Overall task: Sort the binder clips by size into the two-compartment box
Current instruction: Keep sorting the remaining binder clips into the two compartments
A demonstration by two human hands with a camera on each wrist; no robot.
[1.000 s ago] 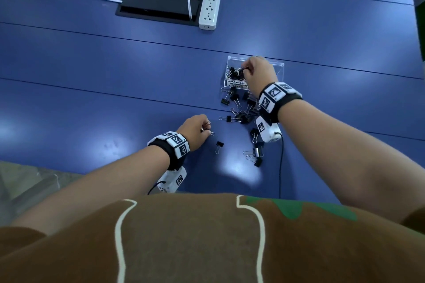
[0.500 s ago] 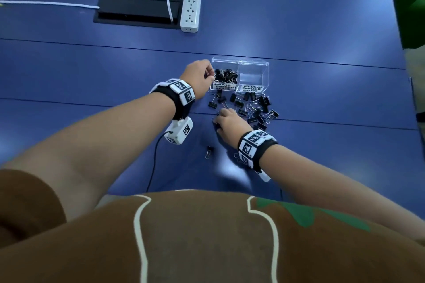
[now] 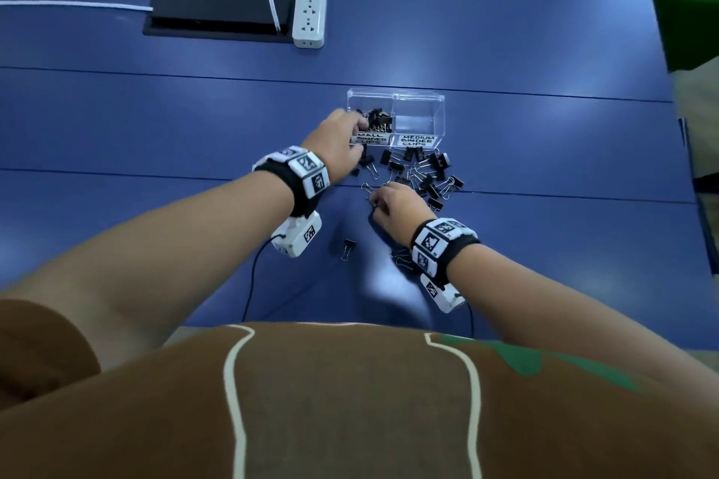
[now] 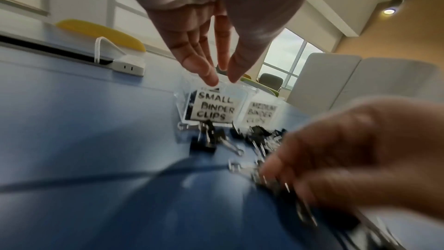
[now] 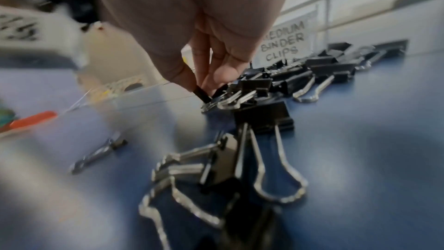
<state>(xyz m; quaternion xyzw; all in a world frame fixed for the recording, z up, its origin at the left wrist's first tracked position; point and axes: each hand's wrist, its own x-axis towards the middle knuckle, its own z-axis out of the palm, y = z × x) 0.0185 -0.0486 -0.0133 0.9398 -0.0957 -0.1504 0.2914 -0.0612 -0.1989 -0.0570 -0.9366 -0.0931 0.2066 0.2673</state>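
A clear two-compartment box [image 3: 418, 95] stands mid-table, labelled small on the left and medium on the right. Small black clips [image 3: 376, 117] lie in the left compartment; the right one looks empty. My left hand [image 3: 360, 124] hovers over the small compartment [image 4: 211, 105], and the left wrist view shows its fingers [image 4: 206, 75] straight with nothing between them. A pile of black binder clips [image 3: 424, 171] lies in front of the box. At the pile's near-left edge my right hand [image 3: 373, 202] pinches a small black clip [image 5: 204, 93] between thumb and fingers.
One loose clip [image 3: 347, 248] lies alone nearer to me, and others [image 3: 402, 259] sit under my right wrist. A white power strip [image 3: 309, 12] and a black cable hatch [image 3: 218, 10] are at the far left. Wrist-camera cables [image 3: 249, 284] trail toward the table's near edge.
The right hand left the box and came down to the pile, where it now pinches a clip. The left hand rose from the table to the small compartment and its fingers opened.
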